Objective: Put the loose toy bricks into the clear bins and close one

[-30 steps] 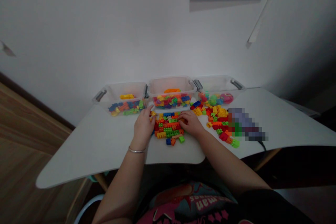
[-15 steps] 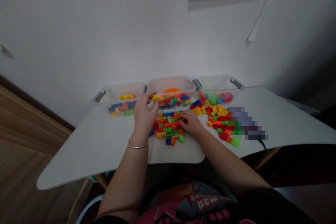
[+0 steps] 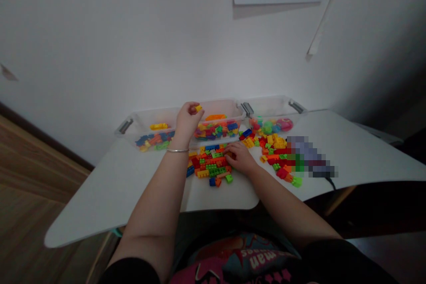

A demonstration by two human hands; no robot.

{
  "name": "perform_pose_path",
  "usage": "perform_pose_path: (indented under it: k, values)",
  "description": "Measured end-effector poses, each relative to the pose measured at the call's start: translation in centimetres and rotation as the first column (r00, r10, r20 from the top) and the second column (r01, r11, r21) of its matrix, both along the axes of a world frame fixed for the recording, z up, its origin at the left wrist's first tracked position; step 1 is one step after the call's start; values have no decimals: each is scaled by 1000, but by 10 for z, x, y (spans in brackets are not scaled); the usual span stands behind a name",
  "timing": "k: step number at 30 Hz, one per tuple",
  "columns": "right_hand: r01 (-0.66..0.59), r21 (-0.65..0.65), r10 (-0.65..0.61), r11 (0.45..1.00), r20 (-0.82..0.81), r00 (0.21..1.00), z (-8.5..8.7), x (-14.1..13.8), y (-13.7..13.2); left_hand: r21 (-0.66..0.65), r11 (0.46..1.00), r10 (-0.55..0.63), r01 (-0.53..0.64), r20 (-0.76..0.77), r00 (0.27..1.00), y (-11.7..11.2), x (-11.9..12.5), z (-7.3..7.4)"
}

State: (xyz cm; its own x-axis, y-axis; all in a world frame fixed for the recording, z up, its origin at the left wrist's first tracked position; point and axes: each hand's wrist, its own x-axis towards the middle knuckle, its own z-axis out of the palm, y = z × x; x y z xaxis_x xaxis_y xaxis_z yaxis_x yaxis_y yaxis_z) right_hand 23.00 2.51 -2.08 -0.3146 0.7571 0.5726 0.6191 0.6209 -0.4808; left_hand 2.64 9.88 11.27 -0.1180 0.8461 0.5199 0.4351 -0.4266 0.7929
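Note:
My left hand is raised over the near rim of the middle clear bin, fingers pinched on a small yellow brick. A silver bracelet circles that wrist. My right hand rests on the white table, fingers curled down at the right edge of a pile of coloured bricks. Whether it holds a brick I cannot make out. The middle bin holds several mixed bricks.
A left clear bin holds blue, orange and yellow bricks. A right clear bin holds round pink and green pieces. More loose bricks lie right of my right hand beside a blurred patch. The wall stands behind the bins.
My left hand has risen from the pile with a yellow brick and moved back over the middle bin. My right hand has stayed at the pile.

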Motion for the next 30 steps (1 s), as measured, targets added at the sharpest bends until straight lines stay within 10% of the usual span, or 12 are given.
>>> perform_pose_path:
  k: [14, 30]
  values:
    - [-4, -35, 3, 999, -17, 1000, -1, 1, 0, -138, 931, 161, -337, -674, 721, 8, 15, 7]
    - [-1, -39, 0, 999, -5, 1000, 1, 0, 0, 238, 943, 307, -234, -346, 887, -22, 2, -6]
